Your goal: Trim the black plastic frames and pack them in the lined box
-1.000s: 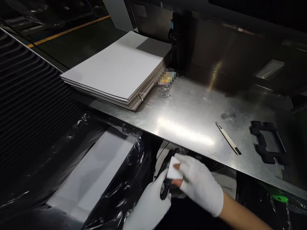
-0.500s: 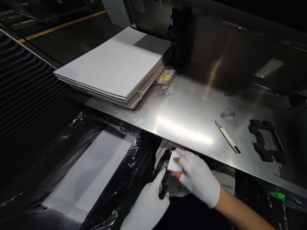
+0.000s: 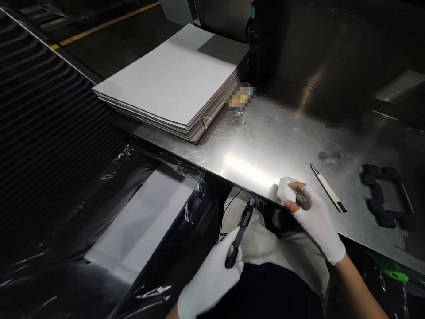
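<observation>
My left hand (image 3: 215, 270), in a white fingerless glove, is closed around a slim black tool (image 3: 244, 221) whose far end points up and away; its exact kind I cannot make out. In my right hand (image 3: 315, 215), gloved the same way, a small white block (image 3: 286, 189) is pinched between thumb and fingers. That hand is at the metal table's front edge; whether the block touches the surface I cannot tell. To its right lies a craft knife (image 3: 328, 188) with a pale handle and its blade pointing away.
A thick stack of white sheets (image 3: 172, 75) sits on the metal table (image 3: 262, 133), beside a blurred, pixelated item (image 3: 240, 96). A black notched frame (image 3: 375, 208) lies at right. Left of me, a white sheet (image 3: 139, 226) rests among black plastic film (image 3: 49, 261).
My right hand has moved right and away from the black tool, taking the white block to the table edge. The tool now shows in full in my left hand. The view has shifted slightly.
</observation>
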A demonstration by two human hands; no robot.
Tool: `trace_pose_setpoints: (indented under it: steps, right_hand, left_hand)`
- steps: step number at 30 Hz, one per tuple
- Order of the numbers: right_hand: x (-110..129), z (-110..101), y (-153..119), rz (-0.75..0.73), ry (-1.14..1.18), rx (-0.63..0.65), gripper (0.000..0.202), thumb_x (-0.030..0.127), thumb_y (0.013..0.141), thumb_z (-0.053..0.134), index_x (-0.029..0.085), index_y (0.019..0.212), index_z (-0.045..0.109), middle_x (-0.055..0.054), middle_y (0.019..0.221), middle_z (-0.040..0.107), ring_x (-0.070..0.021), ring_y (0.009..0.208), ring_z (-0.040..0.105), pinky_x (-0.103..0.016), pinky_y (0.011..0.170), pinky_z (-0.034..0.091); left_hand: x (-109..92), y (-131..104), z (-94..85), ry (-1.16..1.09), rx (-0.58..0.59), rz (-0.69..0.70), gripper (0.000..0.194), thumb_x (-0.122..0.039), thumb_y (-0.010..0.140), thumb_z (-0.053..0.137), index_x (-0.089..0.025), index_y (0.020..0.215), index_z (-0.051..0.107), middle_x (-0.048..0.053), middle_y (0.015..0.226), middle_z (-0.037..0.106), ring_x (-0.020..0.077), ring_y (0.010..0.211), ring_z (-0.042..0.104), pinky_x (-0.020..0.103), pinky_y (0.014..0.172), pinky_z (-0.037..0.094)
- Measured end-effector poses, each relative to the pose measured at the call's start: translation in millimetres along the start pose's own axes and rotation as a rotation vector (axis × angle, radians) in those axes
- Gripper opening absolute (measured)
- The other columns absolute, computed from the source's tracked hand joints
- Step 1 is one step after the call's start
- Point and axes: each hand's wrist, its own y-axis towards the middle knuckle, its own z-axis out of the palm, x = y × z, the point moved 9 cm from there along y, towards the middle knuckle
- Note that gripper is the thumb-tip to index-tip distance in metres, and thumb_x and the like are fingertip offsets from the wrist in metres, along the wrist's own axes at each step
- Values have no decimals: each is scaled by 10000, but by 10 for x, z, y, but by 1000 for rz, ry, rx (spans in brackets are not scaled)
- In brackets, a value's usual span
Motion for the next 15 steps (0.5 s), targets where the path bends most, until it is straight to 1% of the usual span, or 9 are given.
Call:
trace_pose_setpoints:
  steps: [2,3,5,6,8,10,11,12,15]
  right_hand:
    - [73,177,-143,-71,-95,86,414,436,948,768,318,1324,640,-76,1518,630,-302,1307,677,-508,1079,612]
    - [135,286,-220,-125,-151,122,397,394,956,748,324,1330,633,-72,1532,614,-304,1316,670,-512,1079,614]
    - [275,509,-357,-251,-243,171,365,312,967,712,307,1322,629,-81,1473,646,-303,1288,683,-505,1062,631]
    - [338,604,-409,-310,-276,179,359,275,972,698,289,1324,626,-93,1438,664,-303,1271,691,-503,1056,637]
    - [457,768,-487,-437,-337,199,371,233,978,695,238,1342,624,-136,1430,670,-317,1271,692,-514,1069,634]
    - [543,898,-543,-552,-382,266,376,223,978,716,201,1345,639,-172,1453,659,-335,1292,683,-520,1070,637]
    - [565,921,-549,-579,-389,294,375,222,977,723,194,1344,647,-178,1457,659,-335,1290,686,-517,1061,644]
    - [578,892,-530,-574,-382,286,373,226,981,725,198,1345,652,-176,1453,663,-331,1284,691,-512,1053,649]
    - [577,617,-431,-440,-295,114,383,252,999,712,268,1376,649,-121,1455,668,-292,1271,700,-483,1057,649]
  left_hand:
    - [-52,9,21,-10,4,27,303,-205,790,562,-197,1088,619,-46,776,505,143,699,467,283,705,475]
    - [-71,14,32,-12,6,31,323,-201,796,554,-198,1113,616,-43,787,516,149,714,477,287,724,487]
    - [-97,22,52,4,9,27,358,-197,801,543,-198,1153,610,-39,797,526,160,733,492,297,754,504]
    - [-102,28,56,28,5,19,341,-196,802,542,-198,1136,611,-37,789,525,165,729,494,301,751,505]
    - [-107,44,41,83,-24,8,245,-195,803,538,-203,1037,608,-29,770,537,171,716,507,308,726,496]
    - [-123,64,27,94,-54,19,192,-184,804,523,-208,978,599,0,819,615,190,761,571,318,740,504]
    - [-129,72,22,86,-68,25,201,-178,804,516,-209,983,602,12,852,647,200,790,600,323,755,512]
    - [-126,78,22,79,-75,24,227,-178,805,517,-208,1010,609,16,870,663,206,809,617,328,768,520]
    - [-72,74,13,76,-100,-6,357,-200,803,548,-203,1152,623,1,844,638,208,796,624,338,793,542]
